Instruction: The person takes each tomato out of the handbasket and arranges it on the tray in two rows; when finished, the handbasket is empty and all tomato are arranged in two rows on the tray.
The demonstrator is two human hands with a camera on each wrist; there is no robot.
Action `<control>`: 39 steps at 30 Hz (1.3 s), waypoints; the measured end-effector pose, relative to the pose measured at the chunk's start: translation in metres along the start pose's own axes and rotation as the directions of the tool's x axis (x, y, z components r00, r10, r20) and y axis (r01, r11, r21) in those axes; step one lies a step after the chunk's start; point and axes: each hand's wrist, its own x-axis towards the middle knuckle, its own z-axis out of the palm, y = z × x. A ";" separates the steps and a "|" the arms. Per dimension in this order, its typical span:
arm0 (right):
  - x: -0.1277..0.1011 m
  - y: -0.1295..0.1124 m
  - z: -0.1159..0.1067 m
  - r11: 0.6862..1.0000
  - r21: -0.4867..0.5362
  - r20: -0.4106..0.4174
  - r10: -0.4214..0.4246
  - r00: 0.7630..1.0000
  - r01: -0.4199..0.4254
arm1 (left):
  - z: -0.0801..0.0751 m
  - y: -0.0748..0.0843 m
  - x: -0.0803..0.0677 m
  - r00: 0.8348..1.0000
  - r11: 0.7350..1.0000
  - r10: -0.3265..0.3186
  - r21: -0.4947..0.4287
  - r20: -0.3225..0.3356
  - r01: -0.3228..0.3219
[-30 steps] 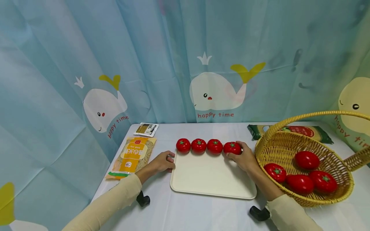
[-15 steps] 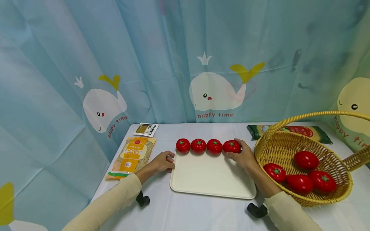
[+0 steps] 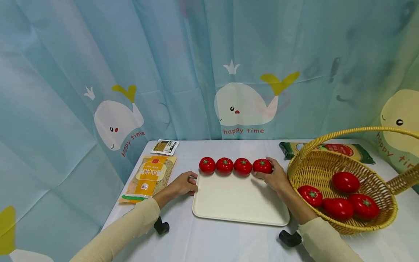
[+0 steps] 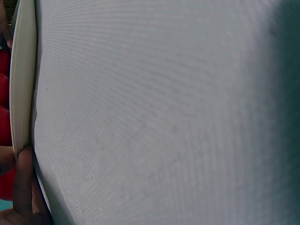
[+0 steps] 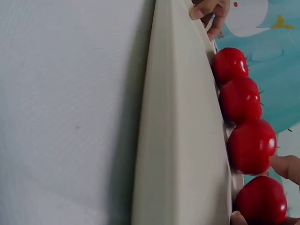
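A cream rectangular tray [image 3: 240, 203] lies on the table with several red tomatoes in a row along its far edge. My left hand [image 3: 185, 183] grips the tray's left rim; in the left wrist view the thumb and a finger [image 4: 22, 176] pinch its edge. At the right end of the row my right hand [image 3: 275, 176] holds the last tomato [image 3: 262, 166], thumb on the near side and fingers round the far right. In the right wrist view that tomato [image 5: 260, 200] sits between thumb and fingers, and one fingertip reaches the neighbouring tomato [image 5: 252, 146].
A wicker basket [image 3: 376, 174] with a tall handle and several red tomatoes stands right of the tray. Behind it lies a green packet [image 3: 366, 153]. A yellow-labelled food bag [image 3: 152, 174] and a small pouch [image 3: 165, 147] lie at left. A patterned curtain [image 3: 196, 72] hangs behind.
The right hand and the last tomato have shifted slightly away from the person, bringing the tomato level with the row. The left hand stays on the tray rim.
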 end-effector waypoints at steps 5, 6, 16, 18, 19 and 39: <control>-0.002 -0.001 -0.001 1.000 -0.026 0.012 -0.003 1.000 0.004 | 0.000 0.001 0.000 1.000 1.000 -0.006 0.004 0.000 0.006; -0.003 -0.002 -0.001 1.000 -0.027 0.013 -0.004 1.000 0.005 | 0.000 0.001 -0.001 1.000 1.000 -0.008 0.004 0.000 0.008; -0.012 -0.004 -0.001 0.996 -0.082 -0.002 0.035 0.999 -0.035 | 0.000 0.001 -0.001 1.000 1.000 0.004 -0.005 -0.002 -0.004; -0.014 -0.005 -0.001 0.996 -0.084 -0.002 0.031 1.000 -0.031 | 0.000 0.001 -0.001 1.000 1.000 0.006 -0.005 -0.003 -0.006; -0.016 -0.005 -0.002 0.996 -0.083 0.002 0.030 1.000 -0.030 | 0.001 0.000 0.000 1.000 1.000 0.006 -0.004 -0.003 -0.006; -0.069 -0.011 -0.014 0.988 -0.124 0.124 -0.073 0.990 0.088 | 0.000 0.002 -0.002 1.000 1.000 0.003 0.011 -0.001 -0.003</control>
